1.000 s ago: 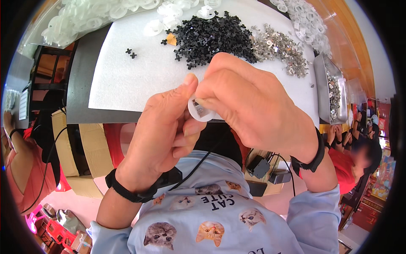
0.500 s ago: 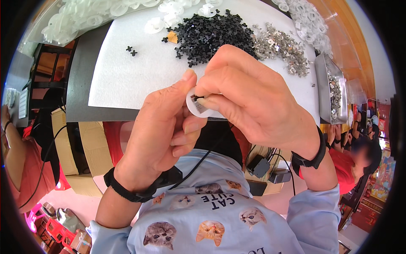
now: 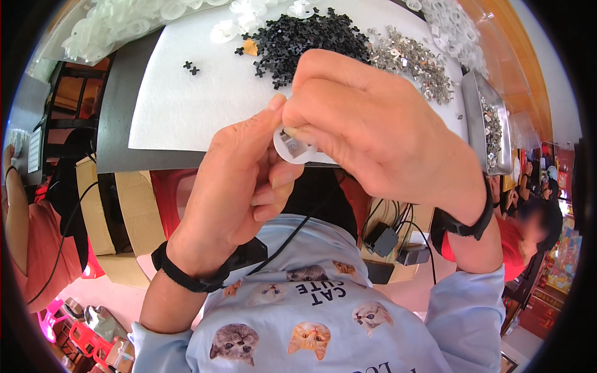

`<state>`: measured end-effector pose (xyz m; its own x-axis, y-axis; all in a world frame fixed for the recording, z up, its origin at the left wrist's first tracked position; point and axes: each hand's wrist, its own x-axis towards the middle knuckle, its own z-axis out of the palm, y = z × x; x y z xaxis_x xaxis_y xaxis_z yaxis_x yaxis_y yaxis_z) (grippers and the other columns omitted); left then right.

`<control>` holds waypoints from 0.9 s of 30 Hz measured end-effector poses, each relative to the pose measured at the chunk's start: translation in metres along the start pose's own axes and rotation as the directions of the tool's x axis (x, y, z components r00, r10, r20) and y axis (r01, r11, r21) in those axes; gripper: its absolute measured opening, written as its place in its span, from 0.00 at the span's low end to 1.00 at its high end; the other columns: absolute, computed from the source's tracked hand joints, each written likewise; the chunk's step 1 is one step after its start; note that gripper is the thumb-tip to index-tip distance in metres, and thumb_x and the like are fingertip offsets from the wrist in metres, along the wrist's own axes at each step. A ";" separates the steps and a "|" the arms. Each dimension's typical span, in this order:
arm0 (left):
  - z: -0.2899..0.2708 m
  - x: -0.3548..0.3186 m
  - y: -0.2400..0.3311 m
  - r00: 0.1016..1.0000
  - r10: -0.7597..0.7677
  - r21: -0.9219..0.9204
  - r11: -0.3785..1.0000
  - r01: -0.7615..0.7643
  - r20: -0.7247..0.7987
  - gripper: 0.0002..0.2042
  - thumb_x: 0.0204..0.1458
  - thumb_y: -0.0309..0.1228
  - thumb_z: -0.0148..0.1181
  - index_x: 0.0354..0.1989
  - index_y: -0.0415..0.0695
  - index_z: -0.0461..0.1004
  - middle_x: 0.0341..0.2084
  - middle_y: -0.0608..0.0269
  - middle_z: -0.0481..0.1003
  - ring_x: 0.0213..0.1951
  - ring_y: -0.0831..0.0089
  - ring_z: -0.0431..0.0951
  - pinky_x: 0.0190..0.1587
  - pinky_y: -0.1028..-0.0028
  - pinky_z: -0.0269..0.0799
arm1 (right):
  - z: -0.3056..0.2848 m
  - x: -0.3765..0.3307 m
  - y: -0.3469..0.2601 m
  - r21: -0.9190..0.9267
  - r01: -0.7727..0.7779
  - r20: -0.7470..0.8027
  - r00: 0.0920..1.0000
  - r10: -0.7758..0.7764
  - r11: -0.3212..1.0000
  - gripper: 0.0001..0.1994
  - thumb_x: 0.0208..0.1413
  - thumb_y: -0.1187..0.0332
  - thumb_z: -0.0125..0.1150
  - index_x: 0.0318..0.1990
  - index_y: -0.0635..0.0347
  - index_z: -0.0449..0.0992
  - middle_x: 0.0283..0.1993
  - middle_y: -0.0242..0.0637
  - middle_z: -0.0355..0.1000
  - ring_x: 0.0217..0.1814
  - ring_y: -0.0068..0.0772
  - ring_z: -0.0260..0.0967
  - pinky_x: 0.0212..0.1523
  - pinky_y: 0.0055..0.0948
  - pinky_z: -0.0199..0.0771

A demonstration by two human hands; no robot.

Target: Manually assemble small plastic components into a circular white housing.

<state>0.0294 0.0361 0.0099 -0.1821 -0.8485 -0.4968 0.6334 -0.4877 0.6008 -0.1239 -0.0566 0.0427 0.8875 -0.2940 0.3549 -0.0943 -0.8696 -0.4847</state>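
A small round white plastic part (image 3: 303, 156) with a raised rim sits in my left hand (image 3: 230, 177), pinched between thumb and curled fingers just over the table's near edge. My right hand (image 3: 385, 130) is closed, and its thumb and index fingertips press into the part's upper side. A bit of dark material and a greyish metal piece show inside the part by the fingertips. Whatever the right fingertips pinch is hidden by the fingers. Beyond the hands lies a pile of small black cross-shaped pieces (image 3: 308, 37), with a heap of small metal pieces (image 3: 413, 65) to its right.
A white foam sheet (image 3: 193, 112) covers much of the dark table. Two loose black crosses (image 3: 191, 68) lie at left. Translucent white plastic parts (image 3: 118, 28) crowd the far left, and more (image 3: 451, 31) the far right. A metal tray (image 3: 474, 127) stands at right. Other people sit on both sides.
My right hand has rolled over, knuckles higher and further left, with its fingertips shifted at the part's upper edge. The black piece visible earlier at the fingertips is now mostly hidden.
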 end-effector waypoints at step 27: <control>-0.009 0.000 0.000 0.993 -0.076 0.005 0.997 0.076 0.093 0.18 0.63 0.43 0.39 0.37 0.40 0.68 0.14 0.71 0.60 0.10 0.87 0.51 0.08 0.87 0.46 | -0.010 0.014 0.012 0.212 -0.206 0.232 0.960 0.156 0.955 0.02 0.52 0.75 0.56 0.30 0.64 0.71 0.26 0.33 0.66 0.26 0.27 0.63 0.25 0.24 0.62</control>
<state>0.0358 0.0379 0.0043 -0.2987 -0.8243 -0.4809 0.6140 -0.5518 0.5644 -0.1175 -0.0747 0.0499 0.9421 -0.3258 0.0798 -0.1776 -0.6861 -0.7055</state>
